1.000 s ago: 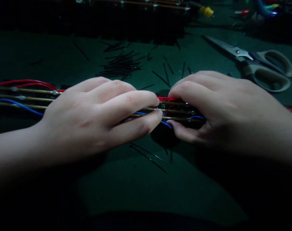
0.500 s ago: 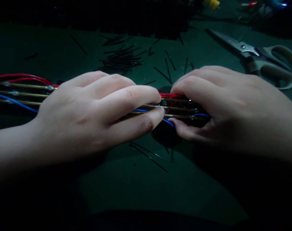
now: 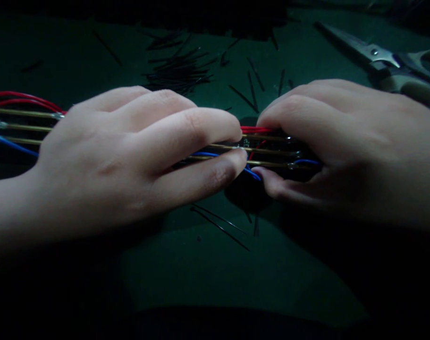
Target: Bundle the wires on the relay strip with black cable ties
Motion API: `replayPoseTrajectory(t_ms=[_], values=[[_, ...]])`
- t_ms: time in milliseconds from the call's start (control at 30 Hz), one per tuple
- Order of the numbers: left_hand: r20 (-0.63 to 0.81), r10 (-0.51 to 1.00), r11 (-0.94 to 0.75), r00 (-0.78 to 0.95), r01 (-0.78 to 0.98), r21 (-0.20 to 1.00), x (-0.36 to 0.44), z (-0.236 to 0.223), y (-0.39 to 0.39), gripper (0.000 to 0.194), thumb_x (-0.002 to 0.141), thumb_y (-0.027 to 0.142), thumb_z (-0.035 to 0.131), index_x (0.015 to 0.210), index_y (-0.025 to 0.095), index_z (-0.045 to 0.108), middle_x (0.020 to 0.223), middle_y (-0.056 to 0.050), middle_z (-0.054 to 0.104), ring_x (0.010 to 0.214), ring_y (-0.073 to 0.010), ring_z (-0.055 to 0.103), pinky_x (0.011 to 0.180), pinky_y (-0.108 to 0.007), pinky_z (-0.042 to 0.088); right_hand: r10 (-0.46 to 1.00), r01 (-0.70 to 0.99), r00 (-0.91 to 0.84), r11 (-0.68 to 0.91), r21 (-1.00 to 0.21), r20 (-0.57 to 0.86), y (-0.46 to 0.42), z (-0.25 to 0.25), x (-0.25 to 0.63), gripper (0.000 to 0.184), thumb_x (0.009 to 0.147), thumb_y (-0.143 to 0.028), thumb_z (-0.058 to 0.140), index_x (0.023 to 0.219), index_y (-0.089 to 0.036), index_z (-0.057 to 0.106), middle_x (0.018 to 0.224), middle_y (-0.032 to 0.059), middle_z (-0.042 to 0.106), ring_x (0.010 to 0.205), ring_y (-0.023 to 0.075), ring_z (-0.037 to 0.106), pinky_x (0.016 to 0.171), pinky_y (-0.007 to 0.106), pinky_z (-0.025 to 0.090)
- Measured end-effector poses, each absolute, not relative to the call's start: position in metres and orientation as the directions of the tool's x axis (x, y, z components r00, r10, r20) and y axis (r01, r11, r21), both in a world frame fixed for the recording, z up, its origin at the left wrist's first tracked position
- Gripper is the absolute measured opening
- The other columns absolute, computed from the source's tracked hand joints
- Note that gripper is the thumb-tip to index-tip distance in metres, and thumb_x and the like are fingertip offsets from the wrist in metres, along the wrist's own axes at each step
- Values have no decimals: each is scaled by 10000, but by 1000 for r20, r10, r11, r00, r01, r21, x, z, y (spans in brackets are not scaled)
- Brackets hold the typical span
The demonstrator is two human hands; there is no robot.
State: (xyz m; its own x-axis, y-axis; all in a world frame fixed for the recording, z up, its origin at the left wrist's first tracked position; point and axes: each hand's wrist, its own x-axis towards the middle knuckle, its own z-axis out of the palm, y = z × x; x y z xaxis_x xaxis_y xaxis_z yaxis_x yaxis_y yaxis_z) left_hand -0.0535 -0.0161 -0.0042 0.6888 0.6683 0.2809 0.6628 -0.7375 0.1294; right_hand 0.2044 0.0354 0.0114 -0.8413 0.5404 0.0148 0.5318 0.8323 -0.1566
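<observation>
A long strip of parallel brass-coloured rods [image 3: 266,151] with solder-like silvery joints runs sideways across the view. Red wires [image 3: 250,129] follow its far edge, and blue wire [image 3: 12,145] shows at the left and between my hands. Over the strip's middle lies my left hand [image 3: 140,151], its thumb and index finger closed on it. My right hand [image 3: 345,151] grips the strip farther right, fingers at the far edge and thumb at the near edge beside a blue wire end. My palms hide much of the strip.
Scissors [image 3: 377,56] lie at the upper right beyond my right hand. A heap of thin black pieces [image 3: 181,71] rests on the dark green surface [image 3: 186,278], with several more scattered around. Two thin dark strands [image 3: 222,229] lie nearer me. The far edge is dark.
The view has shifted and come slightly closer, so the scissors sit farther up and right. Both hands keep their hold on the strip, with little change in the fingers.
</observation>
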Motion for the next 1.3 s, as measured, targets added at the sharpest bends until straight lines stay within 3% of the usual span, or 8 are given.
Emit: replayPoseTrajectory(t_ms=[200,567,767,933,1100,1300], values=[[135,797,-603,588,765,227,-51,2,-18,419,983,545,398,1253,307,611,1119,-25,678,1077,-265,646,912,-421,492,559,550,-829,818,-169,4,36,12,204,228,865,-414,504,969,-212,486,905,77,548,758,220,504,549,340,333],[85,813,-575,576,773,268,-49,4,-17,453,984,561,358,1264,311,612,1137,-3,676,1024,-223,653,885,-373,500,575,568,-818,813,-127,26,31,12,203,267,900,-423,522,1032,-191,505,930,90,550,781,230,506,540,361,325],[93,844,-518,529,757,398,-48,7,-16,401,975,554,419,1210,296,616,1066,-10,691,958,-216,670,744,-346,520,580,574,-814,809,-126,21,31,10,204,287,910,-456,486,1034,-198,508,940,100,557,837,270,560,553,369,319],[94,824,-557,559,767,319,-50,4,-17,407,995,542,354,1275,327,558,1130,7,671,993,-198,660,837,-348,521,600,594,-800,796,-116,25,31,10,204,262,912,-464,471,1038,-236,497,953,83,556,838,251,546,562,359,311],[220,737,-674,639,717,177,-51,-2,-17,444,992,524,387,1320,272,550,1153,-46,673,1057,-263,659,882,-438,516,584,577,-811,807,-128,25,30,10,205,256,899,-474,484,1011,-244,489,921,74,549,781,233,514,547,354,317],[270,586,-803,764,592,66,-54,0,-14,332,1000,312,435,1309,292,556,1317,2,605,1120,-231,644,943,-432,534,544,535,-839,834,-135,37,34,9,204,246,877,-447,485,966,-218,487,891,78,567,762,242,533,520,343,367]])
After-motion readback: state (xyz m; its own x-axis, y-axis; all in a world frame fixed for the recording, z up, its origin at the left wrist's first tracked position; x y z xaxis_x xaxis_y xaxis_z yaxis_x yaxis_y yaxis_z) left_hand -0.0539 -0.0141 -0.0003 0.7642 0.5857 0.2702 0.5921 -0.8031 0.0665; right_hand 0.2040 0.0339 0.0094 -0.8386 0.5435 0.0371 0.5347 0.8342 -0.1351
